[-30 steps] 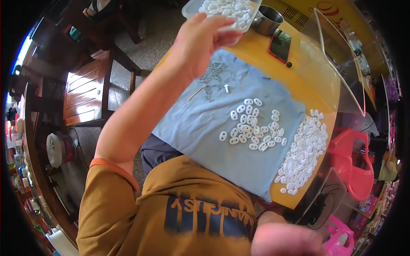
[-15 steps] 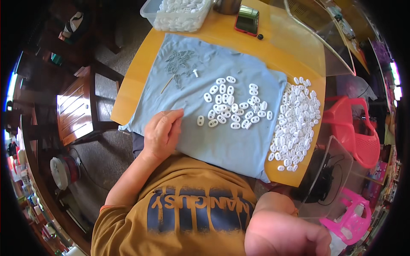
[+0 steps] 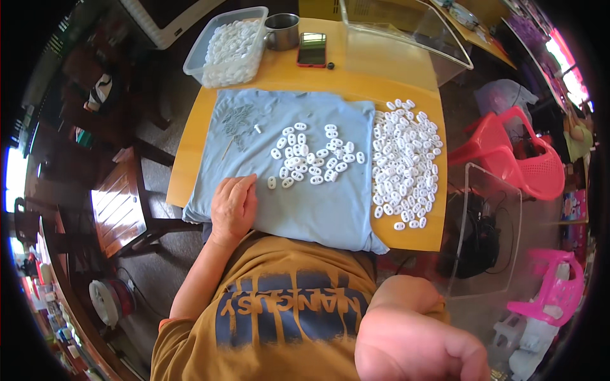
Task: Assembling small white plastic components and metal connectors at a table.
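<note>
Your left hand (image 3: 233, 206) has moved from far tub (image 3: 196, 54) to cloth (image 3: 311, 213); you cannot tell its grip, nor right hand's (image 3: 422, 349). White pieces (image 3: 272, 183) seem light, stiff, slick: pinch long edges.

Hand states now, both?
Left hand: fingers together over the blue cloth; palm hidden, grip can't be told.
Right hand: cut off by frame edge; can't tell.

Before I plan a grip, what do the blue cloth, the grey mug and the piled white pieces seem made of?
Blue cloth: matte fabric, with soft creases; weave unclear.
Grey mug: probably steel, semi-glossy, from its metallic sheen.
White pieces: likely smooth moulded plastic, from their uniform shapes.
</note>
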The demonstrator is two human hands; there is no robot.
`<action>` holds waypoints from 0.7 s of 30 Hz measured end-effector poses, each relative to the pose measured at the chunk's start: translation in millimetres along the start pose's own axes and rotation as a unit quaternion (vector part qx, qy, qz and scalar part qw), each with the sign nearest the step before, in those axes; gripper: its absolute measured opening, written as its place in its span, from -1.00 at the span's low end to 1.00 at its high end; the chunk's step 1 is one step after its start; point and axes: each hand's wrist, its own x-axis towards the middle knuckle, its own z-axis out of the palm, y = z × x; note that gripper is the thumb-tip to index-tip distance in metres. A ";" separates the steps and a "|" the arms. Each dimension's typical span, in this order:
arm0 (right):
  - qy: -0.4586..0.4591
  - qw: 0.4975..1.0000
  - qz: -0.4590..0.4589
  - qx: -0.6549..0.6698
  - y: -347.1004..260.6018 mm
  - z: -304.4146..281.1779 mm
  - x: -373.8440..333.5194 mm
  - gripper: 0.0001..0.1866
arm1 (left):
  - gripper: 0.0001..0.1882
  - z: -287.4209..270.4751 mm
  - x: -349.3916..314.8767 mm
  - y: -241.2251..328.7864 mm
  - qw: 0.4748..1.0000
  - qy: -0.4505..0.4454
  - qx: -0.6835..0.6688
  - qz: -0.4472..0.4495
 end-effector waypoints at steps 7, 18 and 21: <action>-0.192 0.966 0.157 0.073 -33.3 -32.8 8.2 -0.52 | -0.78 1.5 -3.7 -3.3 1.000 0.001 0.007 -0.003; 0.148 0.956 -0.253 0.007 38.6 22.5 12.8 -0.53 | -0.79 3.4 2.7 -1.3 1.000 -0.013 0.026 -0.007; 0.134 0.969 -0.207 0.011 35.7 16.5 12.9 -0.53 | -0.78 3.1 0.7 0.9 1.000 -0.009 0.025 -0.012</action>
